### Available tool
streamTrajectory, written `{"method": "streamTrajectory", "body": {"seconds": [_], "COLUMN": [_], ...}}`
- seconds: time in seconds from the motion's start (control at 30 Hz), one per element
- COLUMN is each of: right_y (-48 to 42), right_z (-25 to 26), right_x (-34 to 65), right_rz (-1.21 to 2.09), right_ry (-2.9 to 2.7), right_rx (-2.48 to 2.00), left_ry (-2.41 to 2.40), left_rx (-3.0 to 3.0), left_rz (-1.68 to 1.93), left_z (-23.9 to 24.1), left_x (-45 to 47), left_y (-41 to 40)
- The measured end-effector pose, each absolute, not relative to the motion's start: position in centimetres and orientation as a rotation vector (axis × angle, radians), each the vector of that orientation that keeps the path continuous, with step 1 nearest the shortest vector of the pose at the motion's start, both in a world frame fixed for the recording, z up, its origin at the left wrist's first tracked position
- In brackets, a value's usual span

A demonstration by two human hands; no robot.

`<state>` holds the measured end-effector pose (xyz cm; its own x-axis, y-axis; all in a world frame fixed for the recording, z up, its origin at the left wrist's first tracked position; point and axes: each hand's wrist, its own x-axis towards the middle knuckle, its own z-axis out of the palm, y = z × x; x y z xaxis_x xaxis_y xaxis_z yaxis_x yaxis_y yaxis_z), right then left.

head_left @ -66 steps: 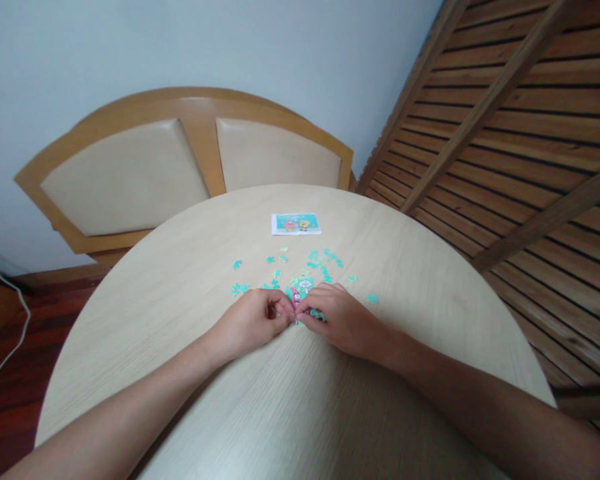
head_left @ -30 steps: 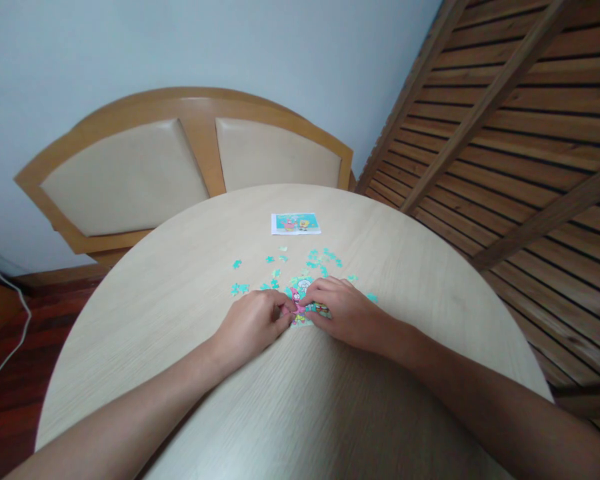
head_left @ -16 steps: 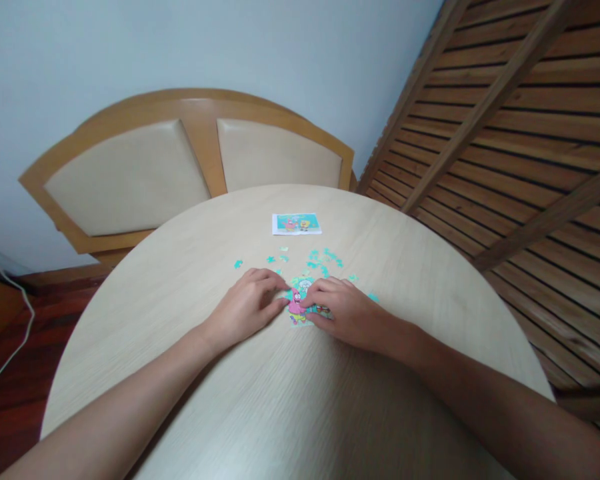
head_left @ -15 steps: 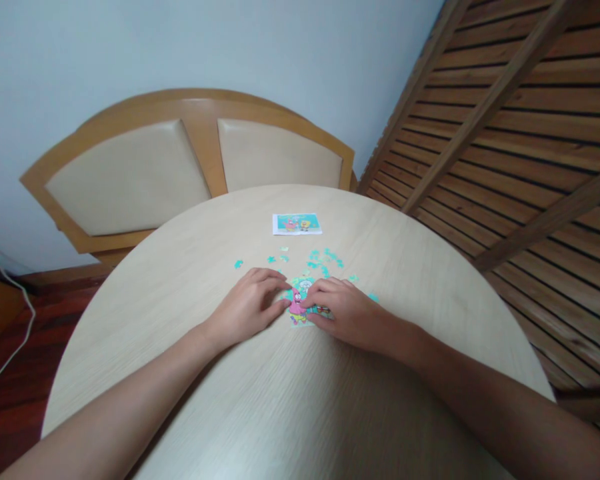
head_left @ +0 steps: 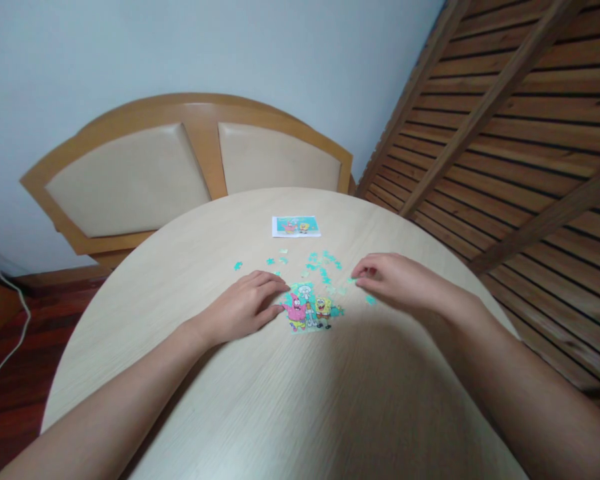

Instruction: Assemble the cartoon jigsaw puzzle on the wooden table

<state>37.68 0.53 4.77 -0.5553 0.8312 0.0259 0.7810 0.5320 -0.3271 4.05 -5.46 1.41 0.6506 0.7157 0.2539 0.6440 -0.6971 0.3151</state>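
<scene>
A small joined patch of jigsaw [head_left: 310, 310] with cartoon figures lies on the round wooden table [head_left: 290, 400]. My left hand [head_left: 245, 308] rests flat beside its left edge, fingers stretched out and touching it. My right hand [head_left: 397, 281] hovers to the right of the patch, fingertips pinched over a loose teal piece [head_left: 353, 279]; whether it grips the piece is unclear. Several loose teal pieces [head_left: 320, 260] are scattered behind the patch.
A small printed reference picture [head_left: 296, 226] lies further back on the table. A wooden bench with two padded backs [head_left: 180, 167] stands behind the table. A slatted wooden wall [head_left: 520, 133] runs along the right. A white cable [head_left: 10, 333] crosses the floor at left.
My right hand left the joined patch and moved right and back to the loose pieces, uncovering the figures. My left hand opened from a pinch and lies flat.
</scene>
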Motion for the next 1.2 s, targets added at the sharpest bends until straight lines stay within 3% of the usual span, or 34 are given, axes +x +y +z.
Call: {"method": "streamTrajectory", "body": {"seconds": [0.17, 0.37, 0.6, 0.9, 1.2], "right_y": [1.8, 1.8, 2.1, 0.9, -2.2], "right_z": [4.2, 3.9, 4.1, 3.8, 2.4], "right_x": [41.2, 41.1, 40.3, 36.8, 32.3], "right_rz": [0.847, 0.976, 0.584, 0.495, 0.364], "right_ry": [-2.543, -2.544, -2.544, -2.643, -2.75], "right_rx": [-1.533, -1.526, -1.551, -0.931, -0.635], "left_ry": [1.167, 1.234, 1.382, 1.122, 1.031], "left_rx": [2.658, 2.643, 2.565, 2.703, 2.69], "left_rz": [0.481, 0.463, 0.414, 0.514, 0.493], "left_z": [2.0, 2.1, 3.1, 1.6, 2.1], "left_x": [3.0, 2.4, 0.9, 1.6, 2.4], "left_y": [-4.9, -4.7, -4.4, -4.1, -4.3]}}
